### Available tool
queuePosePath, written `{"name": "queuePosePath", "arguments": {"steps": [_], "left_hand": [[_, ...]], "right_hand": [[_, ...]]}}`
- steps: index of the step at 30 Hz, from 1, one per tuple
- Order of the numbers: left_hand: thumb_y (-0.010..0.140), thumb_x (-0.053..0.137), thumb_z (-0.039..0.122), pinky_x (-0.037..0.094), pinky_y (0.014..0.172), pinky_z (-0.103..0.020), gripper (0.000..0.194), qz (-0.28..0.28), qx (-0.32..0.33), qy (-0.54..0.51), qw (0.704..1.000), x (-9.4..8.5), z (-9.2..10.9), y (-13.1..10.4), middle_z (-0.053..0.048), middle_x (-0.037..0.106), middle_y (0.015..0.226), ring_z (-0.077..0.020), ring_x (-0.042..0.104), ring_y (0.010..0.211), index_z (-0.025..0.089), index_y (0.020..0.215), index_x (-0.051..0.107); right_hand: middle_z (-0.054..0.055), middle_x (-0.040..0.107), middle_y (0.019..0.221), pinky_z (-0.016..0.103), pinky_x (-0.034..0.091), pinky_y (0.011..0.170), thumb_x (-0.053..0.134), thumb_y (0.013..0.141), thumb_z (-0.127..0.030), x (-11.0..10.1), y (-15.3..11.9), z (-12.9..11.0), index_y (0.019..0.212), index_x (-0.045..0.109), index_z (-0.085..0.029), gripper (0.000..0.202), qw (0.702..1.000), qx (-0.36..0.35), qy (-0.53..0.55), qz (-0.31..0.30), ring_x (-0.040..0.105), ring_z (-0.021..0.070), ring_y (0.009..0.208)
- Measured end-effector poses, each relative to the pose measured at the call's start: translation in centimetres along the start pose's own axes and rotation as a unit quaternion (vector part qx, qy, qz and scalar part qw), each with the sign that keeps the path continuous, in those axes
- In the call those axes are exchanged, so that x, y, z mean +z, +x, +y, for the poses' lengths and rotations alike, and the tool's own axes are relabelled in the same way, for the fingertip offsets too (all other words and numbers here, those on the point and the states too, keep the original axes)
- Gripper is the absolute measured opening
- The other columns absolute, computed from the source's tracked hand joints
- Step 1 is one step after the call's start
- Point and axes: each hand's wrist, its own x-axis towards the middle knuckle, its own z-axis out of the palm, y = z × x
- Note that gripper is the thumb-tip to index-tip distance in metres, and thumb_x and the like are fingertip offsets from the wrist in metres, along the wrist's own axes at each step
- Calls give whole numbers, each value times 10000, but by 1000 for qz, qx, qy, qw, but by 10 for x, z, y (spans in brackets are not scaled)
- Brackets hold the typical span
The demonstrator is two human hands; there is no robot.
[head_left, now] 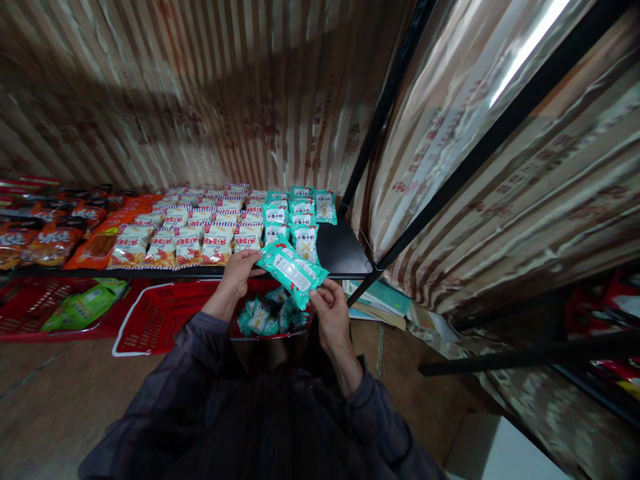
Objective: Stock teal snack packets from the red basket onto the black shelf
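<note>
Two dark sleeves [165, 393] of softly creased cloth reach forward, one from each side, toward a single teal packet [291, 267]. Left grip [237, 275] pinches its upper left end; right grip [331, 313] grasps its lower right corner, so both are closed on it. The packet is tilted above one red basket [170, 313], just in front of the shelf [343, 250]. It is a puffed pillow of glossy film with flattened ends, its upper face bearing one white rectangular label whose print is too small to read.

About ten teal packs [305, 241] sit in rows on the smooth black shelf; others lie heaped in the basket, overlapping too much to count. Five plump white packs [217, 241] with red lettering form the front row beside them, more behind. A second red basket [20, 310], slotted plastic, holds one crinkled green bag [90, 307]. Behind hangs a pleated, faintly shiny curtain [250, 120].
</note>
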Motion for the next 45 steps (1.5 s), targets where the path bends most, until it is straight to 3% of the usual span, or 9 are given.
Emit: {"name": "queuePosePath", "arguments": {"steps": [9,13,19,24,28,32,35,40,45], "left_hand": [[622,699,216,540,507,-220,127,-4,3,22,1000,3,2,1,-9,620,616,-107,589,568,128,631,607],[633,687,207,541,488,-221,121,-11,-9,35,999,7,6,-1,-18,619,602,-117,591,573,127,628,597],[623,689,182,537,474,-219,129,10,14,61,998,13,11,-5,-5,570,563,-102,553,521,131,582,578],[629,670,195,549,483,-262,135,5,31,92,995,19,12,-9,-11,559,555,-119,555,505,131,566,570],[620,637,201,532,448,-238,122,-15,31,95,995,21,12,-10,-7,543,547,-118,556,511,134,549,563],[619,661,262,512,438,-232,163,-31,21,100,994,20,16,-13,-17,562,543,-119,555,492,139,563,572],[666,643,435,493,444,-240,298,-56,11,90,994,19,21,-15,-39,597,555,-130,562,471,144,622,600],[646,666,444,467,558,-211,300,-28,51,79,995,20,16,-12,-37,643,667,-122,589,596,148,673,627],[601,732,301,469,644,-228,268,-35,35,70,996,18,4,-9,-22,653,772,-132,606,724,165,812,640]], "right_hand": [[-51,566,773,223,458,560,702,659,-290,-3,2,0,1090,464,-241,494,997,-57,-44,6,549,89,579],[-4,562,860,226,461,563,624,738,-317,-8,2,4,1027,563,-218,311,986,-85,-144,-21,539,93,618],[118,490,1261,439,432,955,515,846,-295,-11,-7,-3,1070,609,-211,257,888,-266,-374,-42,469,253,1190],[113,421,1407,506,334,1063,570,833,-343,-3,-14,-9,1300,475,-232,490,806,-361,-446,-143,368,285,1309],[121,388,1439,487,339,1073,544,848,-265,-1,-13,-1,1386,377,-213,565,790,-373,-470,-128,352,272,1326],[96,464,1391,453,361,1064,485,867,-203,-6,-10,3,1361,426,-232,499,809,-366,-445,-113,424,239,1280],[82,535,1328,433,372,1054,517,850,-227,-6,-11,-2,1306,500,-234,456,860,-320,-385,-103,485,238,1229],[43,664,1128,352,500,882,638,773,-336,0,-12,-7,1204,585,-236,445,977,-99,-184,-40,620,215,1005],[24,698,988,238,531,614,733,673,-386,3,-8,-6,1099,617,-229,469,997,74,12,3,655,157,791]]}}
